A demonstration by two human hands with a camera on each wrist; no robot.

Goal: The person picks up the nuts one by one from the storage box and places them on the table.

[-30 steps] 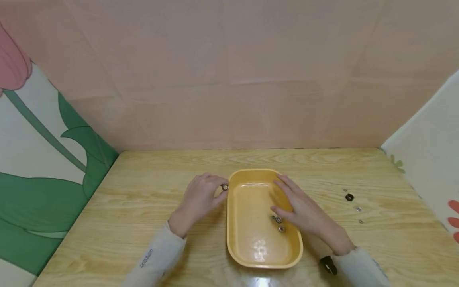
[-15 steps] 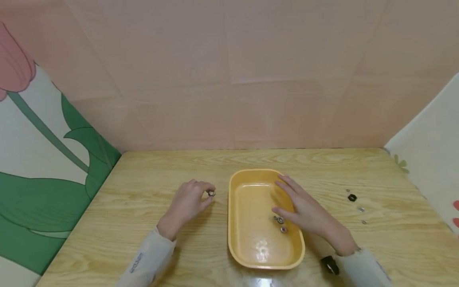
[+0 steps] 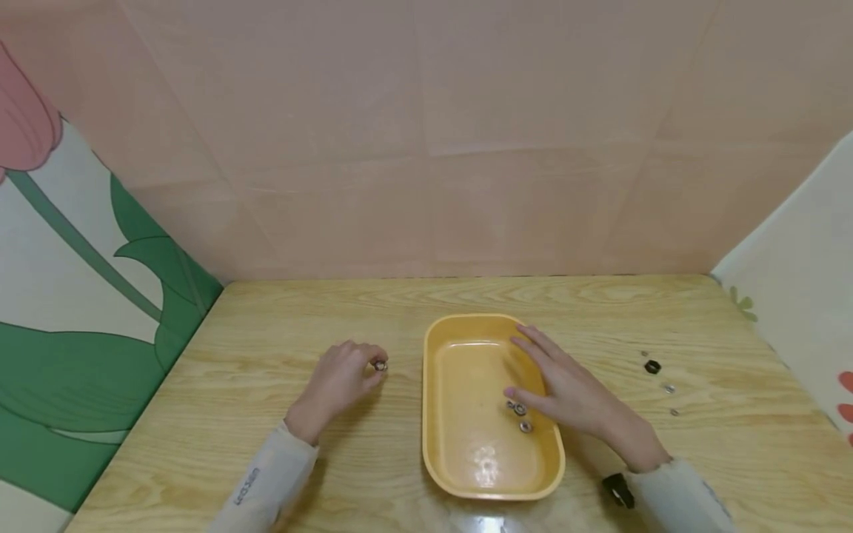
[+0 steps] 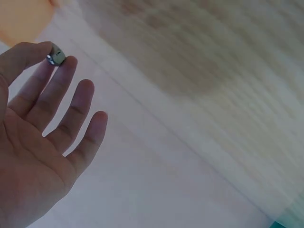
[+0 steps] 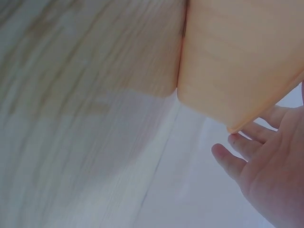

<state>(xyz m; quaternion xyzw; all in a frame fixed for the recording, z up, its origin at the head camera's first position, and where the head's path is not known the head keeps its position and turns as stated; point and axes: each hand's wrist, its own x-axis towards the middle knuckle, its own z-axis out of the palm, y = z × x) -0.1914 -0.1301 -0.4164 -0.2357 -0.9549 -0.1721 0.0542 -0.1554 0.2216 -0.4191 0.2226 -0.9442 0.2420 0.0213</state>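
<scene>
My left hand (image 3: 336, 381) is over the table to the left of the yellow tray (image 3: 430, 414). Between its thumb and fingertips it pinches a small shiny metal nut (image 3: 380, 366); the left wrist view shows the nut (image 4: 56, 56) at the fingertips, with the other fingers loosely spread. My right hand (image 3: 569, 392) lies across the tray's right rim, its fingers relaxed and the thumb reaching inside. Under that thumb, a metal nut (image 3: 520, 409) and another small round metal piece (image 3: 526, 427) lie on the tray floor, beside a smaller bit.
Right of the tray, a black hex nut (image 3: 652, 366) lies on the wooden table (image 3: 320, 303) among a few small metal pieces (image 3: 669, 389). A black object (image 3: 618, 490) sits by the right sleeve. A pinkish backdrop (image 3: 426, 207) rises behind the table.
My left hand has moved away from the tray's left rim, leftward and slightly nearer, still pinching the nut. My right hand has stayed at the tray's right rim.
</scene>
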